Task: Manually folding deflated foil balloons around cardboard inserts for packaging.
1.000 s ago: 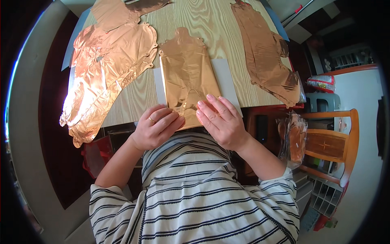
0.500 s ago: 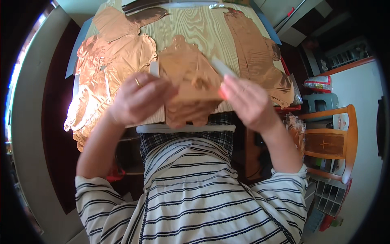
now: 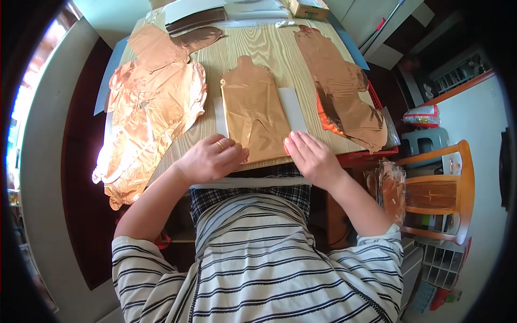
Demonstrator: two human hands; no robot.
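A deflated copper-coloured foil balloon (image 3: 253, 105), folded into a narrow strip, lies on the table in front of me. A white card (image 3: 293, 110) lies beneath it and shows along both sides. At the near left corner, my left hand (image 3: 211, 157) is closed, its fingertips pinching the foil's edge. My right hand (image 3: 313, 159) has its fingers pressed together at the near right corner, touching the fold. Exactly how much foil the fingers hold is hidden.
A pile of flat copper foil balloons (image 3: 153, 107) covers the table's left side; another pile (image 3: 344, 86) lies on the right. Along the far edge are clear plastic sleeves (image 3: 256, 12), a cardboard box (image 3: 308, 9) and small white pieces (image 3: 285, 23). A wooden chair (image 3: 433, 191) stands to the right.
Both hands have come down toward the near table edge. The foil, lifted and bunched before, now lies flat and smooth over the white card. The view has shifted slightly.
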